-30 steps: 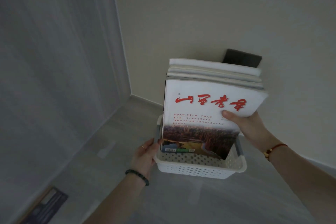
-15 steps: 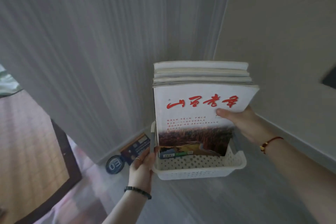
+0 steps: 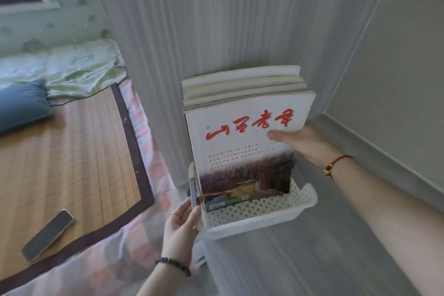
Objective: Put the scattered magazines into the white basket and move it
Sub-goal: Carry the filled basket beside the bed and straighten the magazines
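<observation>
White perforated plastic: the white basket [image 3: 252, 210], open top, grey handle [image 3: 193, 190] at its left end, held between a striped wall panel [image 3: 216, 19] and the grey floor [image 3: 300, 259].
Load: magazines [image 3: 242, 132] stand upright inside as one stack. The front cover is white with red characters and a landscape photo. The top halves rise well above the rim.
Left grip [image 3: 181, 221]: thumb and fingers curled on the basket's left end, just below the handle. Dark bead bracelet [image 3: 173, 264] at the wrist.
Right grip [image 3: 300, 142]: thumb pressed on the front cover near the red title. The fingers go behind the stack and are hidden. It clamps the magazines and steadies them against tipping.
Basket support: the underside is not shown touching anything, so it looks carried rather than set down.
Surroundings: bed [image 3: 125, 247] to the left with a woven mat [image 3: 60, 151], a blue pillow [image 3: 21, 106] and a phone [image 3: 48, 230] lying flat on the mat.
Loose magazines: none visible on the bed or floor, though much of the room is out of frame.
Done, as judged: gathering looks complete, with the whole stack seated in the basket.
Left, as judged: the move itself. The basket is in hand, the destination is not visible, and it has not yet been set down.
Risk: a tall stack in a shallow basket would lean or spill if the right grip lets go early.
</observation>
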Tool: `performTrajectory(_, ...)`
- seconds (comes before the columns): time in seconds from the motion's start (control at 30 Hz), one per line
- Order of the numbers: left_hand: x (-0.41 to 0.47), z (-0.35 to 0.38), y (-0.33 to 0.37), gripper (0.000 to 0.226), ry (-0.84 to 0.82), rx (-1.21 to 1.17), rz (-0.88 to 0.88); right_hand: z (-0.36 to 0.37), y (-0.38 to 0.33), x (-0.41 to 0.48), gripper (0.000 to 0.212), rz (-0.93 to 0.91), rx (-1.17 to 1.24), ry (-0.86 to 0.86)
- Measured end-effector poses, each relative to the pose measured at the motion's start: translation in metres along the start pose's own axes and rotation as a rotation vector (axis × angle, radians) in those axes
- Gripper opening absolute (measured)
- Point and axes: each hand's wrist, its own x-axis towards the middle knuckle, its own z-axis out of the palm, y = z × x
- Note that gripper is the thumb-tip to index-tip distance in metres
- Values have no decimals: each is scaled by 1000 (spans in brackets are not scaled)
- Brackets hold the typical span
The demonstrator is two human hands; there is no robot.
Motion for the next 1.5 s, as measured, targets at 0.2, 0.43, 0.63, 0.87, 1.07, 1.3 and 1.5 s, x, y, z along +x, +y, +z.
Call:
performTrajectory(0.2, 19, 12, 15, 54, -29, 437, 69, -1, 2, -10, 47, 19, -102, 34)
performTrajectory(0.43, 21, 29, -5, 39, 138, 524, 201, -1, 75, -89, 91, 119, -294, 381)
performTrajectory(0.63, 23, 29, -11, 38, 194, 418, 220, 44, 106, -107, 51, 168, 116, 561)
performTrajectory(0.87, 23, 29, -15, 41, 309, 396, 246, 43, 103, -58, 54, 239, 149, 433)
performTrajectory(1.07, 32, 43, -11, 42, 437, 466, 243, 43, 107, -36, 30, 204, 221, 464)
performTrajectory(1.3, 29, 48, -8, 43, 453, 437, 238, 40, 107, -37, 32, 265, 269, 488)
performTrajectory(1.5, 28, 47, -7, 43, 410, 449, 250, 40, 107, -41, 36, 309, 282, 567)
